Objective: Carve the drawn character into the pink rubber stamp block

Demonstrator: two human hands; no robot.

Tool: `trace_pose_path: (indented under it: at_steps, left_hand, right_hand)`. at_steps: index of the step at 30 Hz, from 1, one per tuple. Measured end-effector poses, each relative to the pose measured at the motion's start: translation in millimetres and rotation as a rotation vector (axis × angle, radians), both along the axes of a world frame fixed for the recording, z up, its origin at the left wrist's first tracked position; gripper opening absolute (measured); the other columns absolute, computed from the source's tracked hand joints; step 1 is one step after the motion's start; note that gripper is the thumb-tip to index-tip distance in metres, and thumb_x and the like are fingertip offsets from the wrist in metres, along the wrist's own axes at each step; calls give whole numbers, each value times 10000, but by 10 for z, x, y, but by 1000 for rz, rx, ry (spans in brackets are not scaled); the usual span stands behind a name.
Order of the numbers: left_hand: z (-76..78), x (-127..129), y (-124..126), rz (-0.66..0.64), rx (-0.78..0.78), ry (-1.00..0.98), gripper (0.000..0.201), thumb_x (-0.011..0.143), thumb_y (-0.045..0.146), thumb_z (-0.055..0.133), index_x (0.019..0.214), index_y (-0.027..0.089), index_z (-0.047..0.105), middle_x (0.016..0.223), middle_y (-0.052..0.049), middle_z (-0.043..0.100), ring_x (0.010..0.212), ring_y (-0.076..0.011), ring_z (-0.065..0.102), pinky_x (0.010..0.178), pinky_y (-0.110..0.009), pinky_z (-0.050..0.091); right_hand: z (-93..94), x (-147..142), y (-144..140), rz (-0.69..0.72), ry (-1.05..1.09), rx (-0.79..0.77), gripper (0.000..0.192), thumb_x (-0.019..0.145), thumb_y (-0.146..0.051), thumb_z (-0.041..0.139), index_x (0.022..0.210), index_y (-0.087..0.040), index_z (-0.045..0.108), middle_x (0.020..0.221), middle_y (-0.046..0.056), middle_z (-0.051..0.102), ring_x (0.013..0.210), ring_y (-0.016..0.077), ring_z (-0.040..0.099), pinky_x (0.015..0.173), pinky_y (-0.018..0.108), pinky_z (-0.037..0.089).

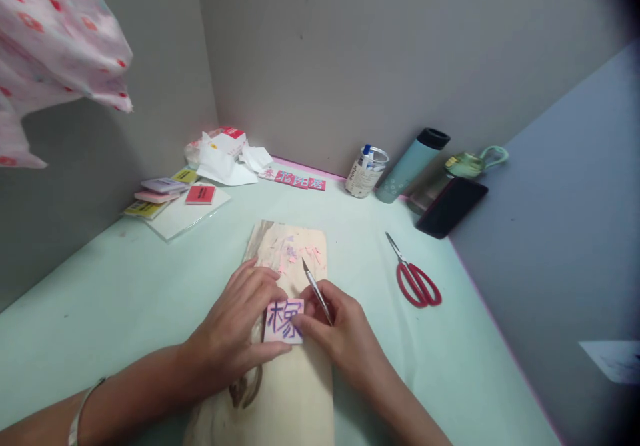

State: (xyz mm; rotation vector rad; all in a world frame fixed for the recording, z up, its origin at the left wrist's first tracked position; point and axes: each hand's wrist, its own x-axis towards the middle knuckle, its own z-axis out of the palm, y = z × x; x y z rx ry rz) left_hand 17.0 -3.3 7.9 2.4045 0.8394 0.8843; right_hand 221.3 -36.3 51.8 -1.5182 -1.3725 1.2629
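A small square eraser block (283, 331), pale pink with a purple character cut or drawn on its face, lies on a wooden board (313, 386). My left hand (235, 319) grips it between the thumb at the near edge and the fingers at the far edge. In my right hand (343, 326) is a slim silver craft knife (315, 287), its blade pointing up and away from the block. The right thumb and a fingertip also touch the block's right side. Pink and purple shavings (293, 251) are scattered on the board's far end.
Red-handled scissors (413, 279) lie at the right. Behind them stand a phone (453, 207), a teal tumbler (415, 166) and a jar (367, 173). Carved red tiles (300, 179), tissues (220, 163) and stacked blocks (163, 189) sit along the back. Pink cloth (65, 39) hangs upper left.
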Motion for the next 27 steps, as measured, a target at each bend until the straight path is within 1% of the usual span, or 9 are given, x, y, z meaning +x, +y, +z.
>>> trace_pose_path:
  at_steps: [2,7,12,15,19,22,23,25,27]
  left_hand:
    - [11,1,0,-9,24,10,392,838,246,758,1146,254,517,1070,-50,615,1203,-305,531,1201,-559,243]
    - [35,-4,-3,-13,52,35,393,846,224,743,1162,248,511,1080,-54,623,1211,-302,526,1210,-564,230]
    - [53,5,-10,-11,124,42,397,852,214,734,1187,227,522,1084,-65,616,1206,-301,525,1212,-572,224]
    - [62,5,-11,-20,147,46,387,861,213,727,1194,215,528,1087,-66,613,1204,-297,527,1210,-582,220]
    - [91,-13,-2,-31,107,53,355,877,232,726,1172,205,532,1099,-73,600,1201,-291,521,1212,-581,206]
    - [127,-31,8,-18,72,41,359,871,245,745,1159,207,533,1096,-70,594,1202,-286,524,1209,-559,220]
    - [137,-37,12,-17,65,33,365,870,252,750,1161,209,533,1100,-70,595,1204,-285,526,1209,-552,223]
    - [145,-47,20,-18,59,17,382,871,270,758,1175,213,534,1112,-70,601,1211,-284,528,1210,-541,222]
    - [139,-54,30,-20,54,10,403,874,284,762,1197,219,530,1130,-71,606,1224,-284,525,1214,-537,215]
  right_hand:
    - [-20,4,0,-3,-9,-4,89,783,-242,669,821,-176,624,658,-60,508,603,110,449,561,222,364]
    - [-28,7,-16,11,-108,16,139,829,-304,609,832,-171,648,661,-37,521,605,126,442,558,236,358]
    - [-63,-67,-51,-14,-382,198,91,815,-247,528,790,-191,596,666,-23,514,597,138,448,550,243,346]
    - [-97,-67,-26,-46,-431,273,65,778,-201,501,744,-202,557,671,-22,516,583,132,443,552,244,351]
    - [-105,23,53,-145,-389,257,40,745,-198,524,716,-208,549,606,-45,456,550,127,403,533,246,333]
    - [-84,120,99,-262,-259,190,49,777,-248,573,759,-203,583,591,-53,456,537,117,366,506,242,301]
    - [-73,149,106,-267,-196,159,91,806,-280,585,810,-195,619,623,-41,510,532,111,356,498,241,292]
    - [-49,193,106,-222,-79,110,216,868,-361,601,963,-184,680,783,5,654,517,94,339,479,243,272]
    - [-19,215,95,-165,6,80,320,903,-437,616,1091,-189,691,959,47,720,495,76,323,459,246,249]
